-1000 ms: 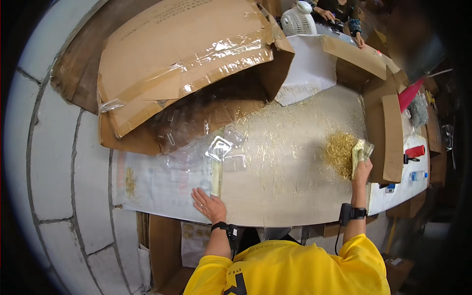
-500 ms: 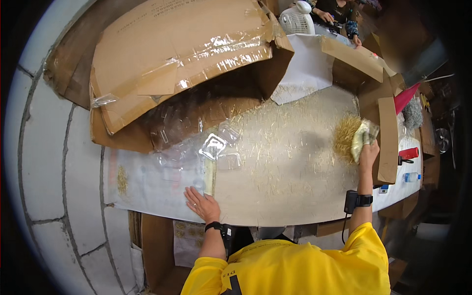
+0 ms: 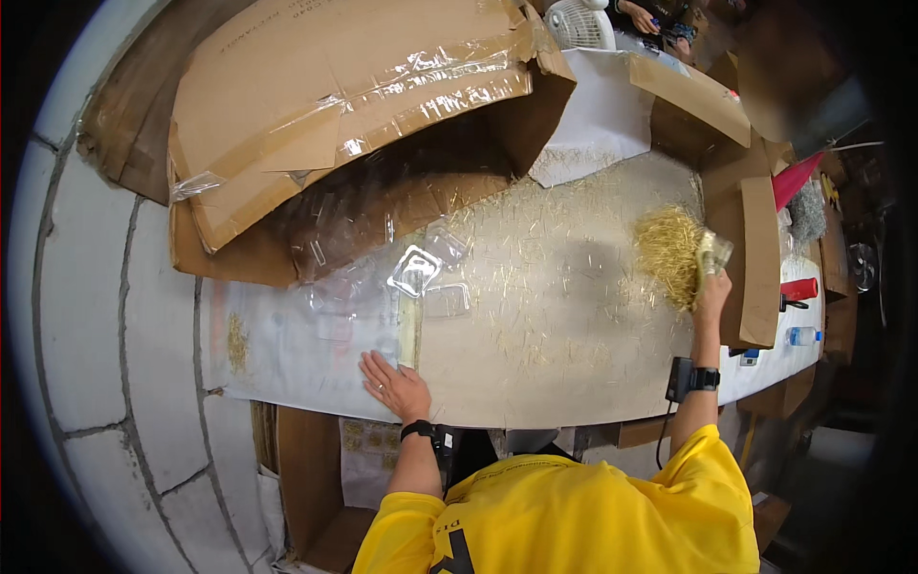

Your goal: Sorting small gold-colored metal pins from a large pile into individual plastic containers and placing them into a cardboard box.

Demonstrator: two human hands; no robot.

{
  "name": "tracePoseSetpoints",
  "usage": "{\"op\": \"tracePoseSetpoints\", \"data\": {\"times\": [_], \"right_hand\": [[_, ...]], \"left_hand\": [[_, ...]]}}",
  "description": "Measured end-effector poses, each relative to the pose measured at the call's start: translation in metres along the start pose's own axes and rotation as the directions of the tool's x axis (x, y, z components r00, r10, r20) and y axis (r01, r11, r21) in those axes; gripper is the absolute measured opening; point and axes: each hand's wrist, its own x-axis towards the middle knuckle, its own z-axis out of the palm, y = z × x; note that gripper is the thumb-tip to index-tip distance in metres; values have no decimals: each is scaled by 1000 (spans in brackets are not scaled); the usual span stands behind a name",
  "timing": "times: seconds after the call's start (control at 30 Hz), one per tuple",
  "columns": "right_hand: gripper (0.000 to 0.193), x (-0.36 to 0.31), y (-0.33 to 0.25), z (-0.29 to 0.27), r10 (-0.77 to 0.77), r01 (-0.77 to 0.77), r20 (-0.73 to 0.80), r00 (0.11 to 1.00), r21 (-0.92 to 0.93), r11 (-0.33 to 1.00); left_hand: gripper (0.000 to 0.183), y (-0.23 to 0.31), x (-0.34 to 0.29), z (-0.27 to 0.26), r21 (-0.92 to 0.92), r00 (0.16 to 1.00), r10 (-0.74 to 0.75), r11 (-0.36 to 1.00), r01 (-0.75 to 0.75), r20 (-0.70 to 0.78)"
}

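My right hand [image 3: 711,295] grips a small see-through plastic container [image 3: 715,253] at the right side of the table. It is held against a heap of thin golden pin-like pieces [image 3: 666,251]. How much the container holds is hard to make out. My left hand [image 3: 396,386] lies flat near the table's front edge, fingers stretched out, holding nothing. Just beyond it are clear plastic boxes [image 3: 417,272], some loose and one with a bright rim. More golden pieces are strewn thinly over the beige board [image 3: 535,373].
A large taped cardboard box [image 3: 354,86] lies on its side at the back left, clear boxes inside. Cardboard walls [image 3: 758,258] border the right. Beyond them are a red roll [image 3: 799,289] and a bottle [image 3: 803,336]. A white fan [image 3: 579,24] and another person's hand [image 3: 641,17] appear at the back.
My right hand has tilted the plastic container and shifted slightly at the heap, which has spread a little. My left hand stays flat in nearly the same spot. The view has shifted slightly.
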Motion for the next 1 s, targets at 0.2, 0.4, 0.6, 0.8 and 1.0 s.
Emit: {"op": "tracePoseSetpoints", "data": {"times": [0.2, 0.4, 0.6, 0.8, 1.0], "right_hand": [[24, -25, -8, -1, 82, -87, 89, 993, 57, 995], [23, -31, -9, 6, -97, 103, 54, 994, -125, 987], [24, -38, -7, 5, -26, 34, 65, 998, -121, 992], [27, -21, 26, -1, -205, 221, 100, 974, -187, 957], [26, -22, 26, -2, -10, 20, 41, 999, -266, 964]], "left_hand": [[63, -7, 0, 3, 33, 1000, -4, 999, 3, 28], [63, -4, 0, 3, 44, 1000, -18, 999, 17, 19], [64, -5, 2, 5, 30, 1000, -4, 1000, 3, 10], [61, 0, 2, 4, 48, 1000, -13, 999, 14, -24], [64, -3, -1, 7, 14, 1000, -3, 1000, 3, 10]]}}
